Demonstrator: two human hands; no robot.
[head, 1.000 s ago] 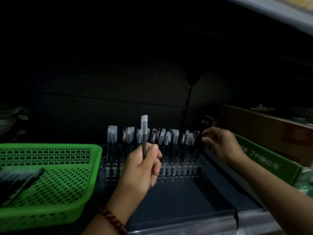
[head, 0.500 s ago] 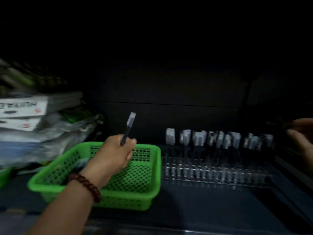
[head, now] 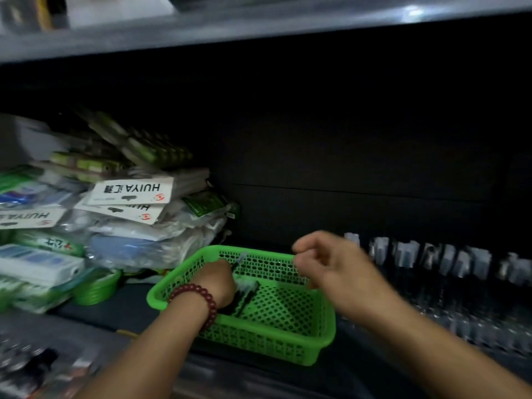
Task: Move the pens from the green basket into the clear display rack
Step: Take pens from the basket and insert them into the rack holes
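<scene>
The green basket [head: 290,345] stands on the dark shelf at centre. A small bundle of dark pens [head: 247,295] lies inside it. My left hand [head: 216,279], with a red bead bracelet at the wrist, is down in the basket and shut on a pen [head: 240,258] whose clear cap sticks up past the fingers. My right hand [head: 331,263] hovers over the basket's right rim, fingers curled, nothing visible in them. The clear display rack [head: 449,312] stands right of the basket with several capped pens upright in it, all blurred.
Piled packets and white cards marked HUIYA [head: 129,194] fill the shelf left of the basket. A small green tub [head: 96,289] sits by the basket's left corner. A metal shelf edge [head: 259,21] runs overhead. Dim items lie at the bottom left.
The view has swung left from the rack to the basket. My left hand carried its pen from the rack down into the basket. My right hand left the rack's right end and came over the basket.
</scene>
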